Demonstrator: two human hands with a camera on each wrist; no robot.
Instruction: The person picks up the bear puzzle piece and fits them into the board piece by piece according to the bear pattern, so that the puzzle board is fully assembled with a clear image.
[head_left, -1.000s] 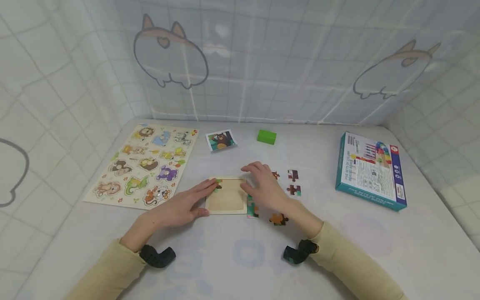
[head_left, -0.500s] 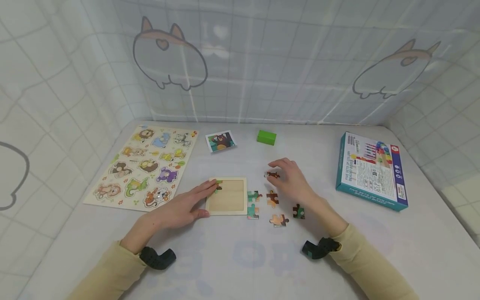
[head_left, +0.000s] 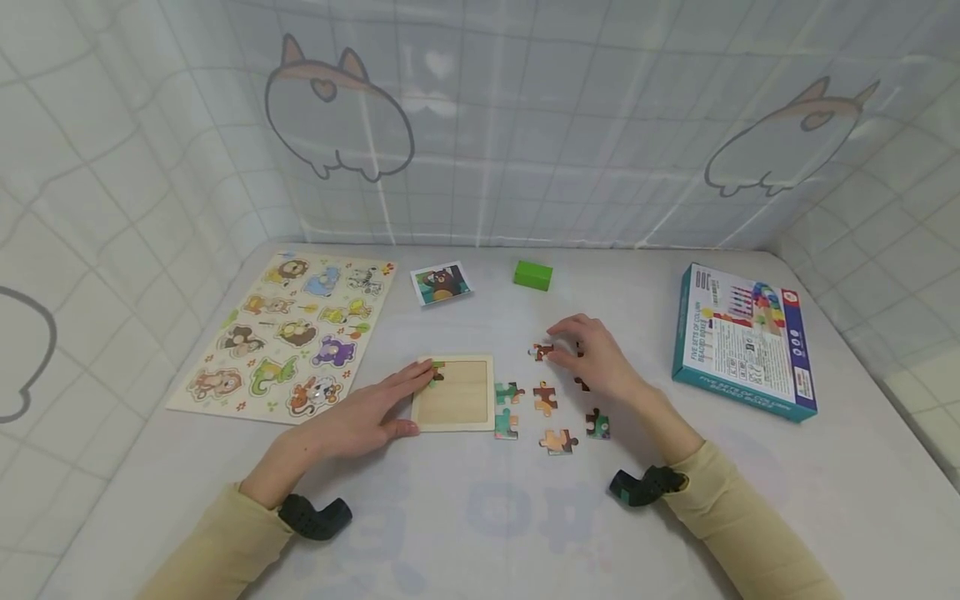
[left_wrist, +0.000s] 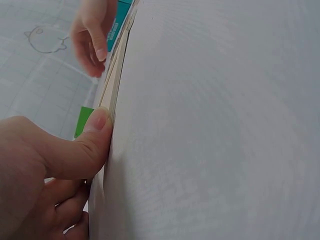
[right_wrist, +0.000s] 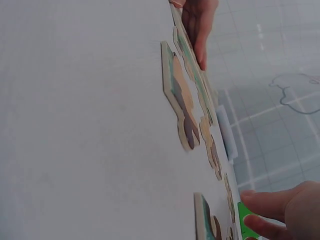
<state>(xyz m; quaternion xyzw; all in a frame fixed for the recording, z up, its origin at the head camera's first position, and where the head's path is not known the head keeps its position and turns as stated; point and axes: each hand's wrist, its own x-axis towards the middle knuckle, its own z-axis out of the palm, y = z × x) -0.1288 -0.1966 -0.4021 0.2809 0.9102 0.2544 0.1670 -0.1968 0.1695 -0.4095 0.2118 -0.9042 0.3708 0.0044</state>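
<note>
In the head view, my left hand [head_left: 367, 414] rests along the left side of a shallow wooden puzzle tray [head_left: 490, 408]. Its fingers lie nearly straight over the rim, and its thumb [left_wrist: 92, 142] presses the near edge. One small puzzle piece [head_left: 437, 371] sits in the tray's far left corner. To the right, my right hand [head_left: 597, 357] hovers with thumb and index finger apart, nothing between them. Just left of its fingertips lies a brown puzzle piece [head_left: 540, 352]. Two pieces farther right are partly hidden behind that hand.
More puzzle pieces [head_left: 545, 398] lie between the tray and my right forearm. A bear picture card [head_left: 442, 283] and a green block [head_left: 533, 275] stand farther back. An animal peg board [head_left: 300, 329] lies left; a boxed toy [head_left: 742, 342] lies right.
My right hand has moved right, away from the tray, to beside the brown piece, uncovering several pieces. It has drawn slightly off that piece since half a second ago. My left hand stays put.
</note>
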